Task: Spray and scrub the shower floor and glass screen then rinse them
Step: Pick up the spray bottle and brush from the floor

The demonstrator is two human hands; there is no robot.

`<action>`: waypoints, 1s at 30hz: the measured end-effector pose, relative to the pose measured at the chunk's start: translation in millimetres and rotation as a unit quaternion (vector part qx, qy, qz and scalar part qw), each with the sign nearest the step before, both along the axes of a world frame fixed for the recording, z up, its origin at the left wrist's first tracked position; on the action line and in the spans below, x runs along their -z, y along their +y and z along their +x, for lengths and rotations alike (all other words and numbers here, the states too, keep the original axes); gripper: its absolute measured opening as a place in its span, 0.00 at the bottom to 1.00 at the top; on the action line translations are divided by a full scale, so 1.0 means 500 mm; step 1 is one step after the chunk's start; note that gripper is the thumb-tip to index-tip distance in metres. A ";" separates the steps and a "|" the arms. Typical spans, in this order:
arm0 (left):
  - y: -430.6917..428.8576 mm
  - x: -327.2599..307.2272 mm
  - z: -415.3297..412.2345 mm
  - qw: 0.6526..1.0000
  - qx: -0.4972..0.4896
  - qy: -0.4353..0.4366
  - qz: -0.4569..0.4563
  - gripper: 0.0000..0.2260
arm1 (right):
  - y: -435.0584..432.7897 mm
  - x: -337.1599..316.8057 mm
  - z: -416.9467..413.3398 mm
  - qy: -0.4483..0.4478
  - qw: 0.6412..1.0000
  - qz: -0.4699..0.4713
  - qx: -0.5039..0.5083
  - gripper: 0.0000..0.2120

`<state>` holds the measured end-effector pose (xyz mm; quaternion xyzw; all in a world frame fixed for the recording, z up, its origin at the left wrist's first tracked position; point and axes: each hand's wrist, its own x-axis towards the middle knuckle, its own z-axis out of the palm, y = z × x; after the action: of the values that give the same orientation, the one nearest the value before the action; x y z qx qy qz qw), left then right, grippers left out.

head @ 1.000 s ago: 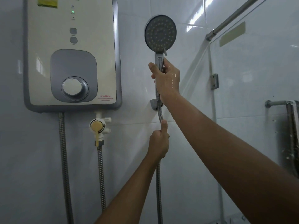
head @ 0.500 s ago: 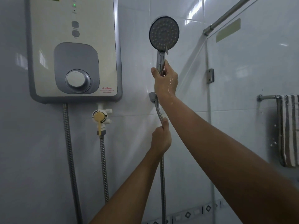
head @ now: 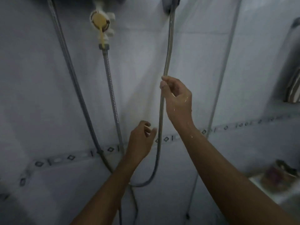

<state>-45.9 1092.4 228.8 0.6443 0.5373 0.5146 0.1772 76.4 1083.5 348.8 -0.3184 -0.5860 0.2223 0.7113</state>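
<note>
Wet right hand [head: 177, 99] loosely pinches the ribbed metal shower hose [head: 168, 51] hanging from its wall holder, left hand [head: 141, 140] spread just beside it; likely end of rinsing, next let go

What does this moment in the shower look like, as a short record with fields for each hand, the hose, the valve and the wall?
right hand: fingers loosely curled around the shower hose, wet with droplets
left hand: open, just left of the hose, apparently not touching it
shower hose: hangs from the top of the view, loops low, then curves left
valve: yellow handle pointing down, braided pipe below
wall: pale tiles with a patterned border strip
towel: striped, at right edge
</note>
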 end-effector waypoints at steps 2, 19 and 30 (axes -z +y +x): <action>-0.047 0.110 -0.047 0.999 -0.024 -0.017 -0.016 0.09 | -0.024 0.136 -0.004 -0.045 0.998 -0.039 0.001 0.09; -0.519 1.228 -0.166 0.876 -0.118 0.017 -0.467 0.05 | -0.393 1.468 0.004 -0.302 0.795 -0.503 -0.151 0.06; -0.560 1.833 -0.145 0.773 -0.250 0.014 -0.583 0.30 | -0.494 2.193 -0.005 -0.472 0.579 -0.614 -0.255 0.11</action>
<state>-118.2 812.4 -687.8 0.2682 0.8788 0.1199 0.3761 74.0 836.4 -747.8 -0.5764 -0.6194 0.5201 -0.1168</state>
